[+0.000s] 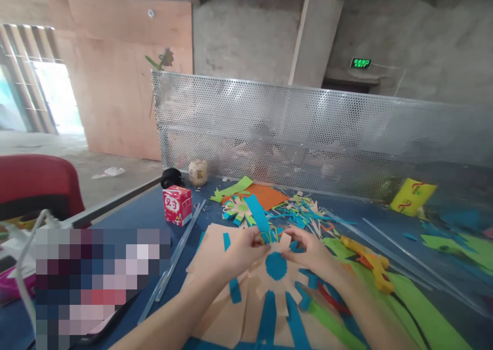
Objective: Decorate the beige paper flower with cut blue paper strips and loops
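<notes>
Between my hands is a paper flower (263,276) of pale peach paper with a scalloped blue disc (276,266) at its middle and strip-like petals around it. My left hand (246,250) pinches at its upper left edge, beside thin yellow-green loops (272,233); a blue paper strip (257,212) rises just behind those fingers. With fingers closed, my right hand (310,251) grips a peach petal (284,242) at the upper right of the flower. Under it lie peach sheets (210,255) and more blue strips (269,314).
A yellow glue gun (367,263) rests on green sheets at right, near red-handled scissors (333,298). Clear glue sticks (173,268) lie left. Behind are a finished-looking flower (236,209), paper scraps (304,211), a red box (177,205), a jar (198,172) and a perforated metal screen (239,109).
</notes>
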Tool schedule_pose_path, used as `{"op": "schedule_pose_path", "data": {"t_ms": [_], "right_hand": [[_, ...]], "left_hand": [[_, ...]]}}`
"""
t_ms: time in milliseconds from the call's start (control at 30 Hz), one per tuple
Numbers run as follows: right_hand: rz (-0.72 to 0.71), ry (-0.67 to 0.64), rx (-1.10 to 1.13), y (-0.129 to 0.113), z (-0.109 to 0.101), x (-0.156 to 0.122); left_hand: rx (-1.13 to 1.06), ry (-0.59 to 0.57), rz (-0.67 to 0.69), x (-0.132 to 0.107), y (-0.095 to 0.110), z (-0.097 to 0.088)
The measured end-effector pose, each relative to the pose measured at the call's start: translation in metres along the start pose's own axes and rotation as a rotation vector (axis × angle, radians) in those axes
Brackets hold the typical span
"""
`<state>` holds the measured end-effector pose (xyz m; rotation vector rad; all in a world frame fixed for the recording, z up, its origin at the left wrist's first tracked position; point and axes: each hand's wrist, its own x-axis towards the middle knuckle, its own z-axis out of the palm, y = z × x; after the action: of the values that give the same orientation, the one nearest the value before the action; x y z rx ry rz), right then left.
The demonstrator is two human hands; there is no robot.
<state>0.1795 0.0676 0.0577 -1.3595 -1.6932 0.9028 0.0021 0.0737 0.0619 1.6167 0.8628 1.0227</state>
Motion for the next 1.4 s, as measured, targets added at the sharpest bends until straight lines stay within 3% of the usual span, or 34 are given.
{"op": "schedule_pose_path", "data": {"t_ms": [167,333,567,733,1000,1167,1400], "right_hand": [[-0.053,-0.125,-0.09,0.001,-0.002,0.005],[-0.076,-0.096,-0.13,0.006,0.001,-0.001],[-0.055,-0.034,-0.017,0.01,0.005,-0.013],[0.027,-0.055,0.113,0.011,0.003,-0.007],[0.084,-0.02,0.234,0.007,0.012,0.013],[0.089,0.077,0.233,0.009,0.012,0.002],[-0.004,0.056,0.122,0.014,0.007,-0.002]], "left_hand": [[-0.076,-0.038,0.028,0.001,0.001,0.002],[-0.069,0.066,-0.038,0.0,0.007,0.004],[-0.113,-0.058,0.029,0.003,-0.002,0.006],[0.013,0.012,0.083,0.005,-0.006,-0.001],[-0.025,0.23,0.073,0.012,-0.016,-0.003],[-0.062,0.149,0.101,0.011,-0.014,-0.002],[-0.038,0.096,0.154,0.008,-0.011,-0.005]]}}
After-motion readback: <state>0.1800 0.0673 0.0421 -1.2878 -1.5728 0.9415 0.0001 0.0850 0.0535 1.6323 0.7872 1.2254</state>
